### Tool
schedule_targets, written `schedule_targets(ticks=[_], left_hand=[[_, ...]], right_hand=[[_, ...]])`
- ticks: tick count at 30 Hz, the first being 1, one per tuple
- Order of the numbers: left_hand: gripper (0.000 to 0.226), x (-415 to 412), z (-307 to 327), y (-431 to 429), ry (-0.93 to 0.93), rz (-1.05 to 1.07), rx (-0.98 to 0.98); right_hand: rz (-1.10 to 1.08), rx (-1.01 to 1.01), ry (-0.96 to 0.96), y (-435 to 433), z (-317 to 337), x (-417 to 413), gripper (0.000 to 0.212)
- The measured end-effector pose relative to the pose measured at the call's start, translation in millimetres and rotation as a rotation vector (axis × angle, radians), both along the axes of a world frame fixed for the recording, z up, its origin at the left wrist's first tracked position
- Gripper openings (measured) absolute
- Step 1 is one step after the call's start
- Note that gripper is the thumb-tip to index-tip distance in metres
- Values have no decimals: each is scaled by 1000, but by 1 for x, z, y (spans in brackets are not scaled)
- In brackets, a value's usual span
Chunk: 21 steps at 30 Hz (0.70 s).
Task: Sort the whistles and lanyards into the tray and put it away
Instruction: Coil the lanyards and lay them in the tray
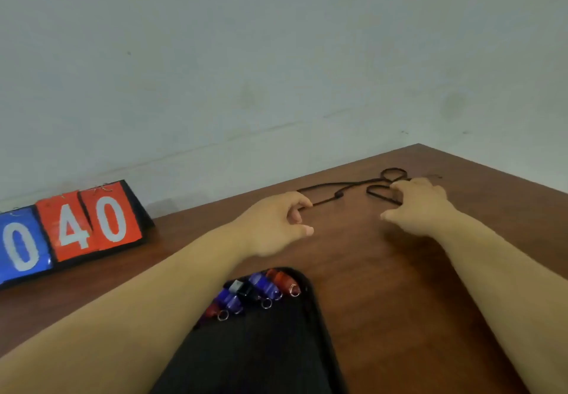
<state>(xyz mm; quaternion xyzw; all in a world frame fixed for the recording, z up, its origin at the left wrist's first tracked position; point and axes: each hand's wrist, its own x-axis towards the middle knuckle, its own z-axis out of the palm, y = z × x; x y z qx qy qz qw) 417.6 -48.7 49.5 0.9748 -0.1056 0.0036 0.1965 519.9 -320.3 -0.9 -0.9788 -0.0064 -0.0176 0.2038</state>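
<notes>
Scoreboard (73, 230) beside tray (264, 360), forearm (138, 316) over whistles (261, 289)

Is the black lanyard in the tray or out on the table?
Out: the lanyard lies strung in loose loops on the table, beyond the tray, between the left hand and right hand.

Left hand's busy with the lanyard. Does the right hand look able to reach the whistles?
Likely yes, once the right hand drops the lanyard: the whistles lie uncovered in the tray; only the left forearm crosses their left side.
</notes>
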Motion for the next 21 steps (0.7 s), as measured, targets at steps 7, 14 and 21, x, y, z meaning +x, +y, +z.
schedule_targets(ticks=[7, 14, 21], left_hand=[[67, 90, -29, -92, 9, -72, 191], [22, 128, -57, -133, -3, -84, 260], [26, 92, -25, -100, -34, 68, -202]], right_hand=[[-20, -80, 83, -23, -14, 34, 40], [39, -119, -5, -27, -7, 29, 20], [83, 664, -244, -27, 13, 2, 16]])
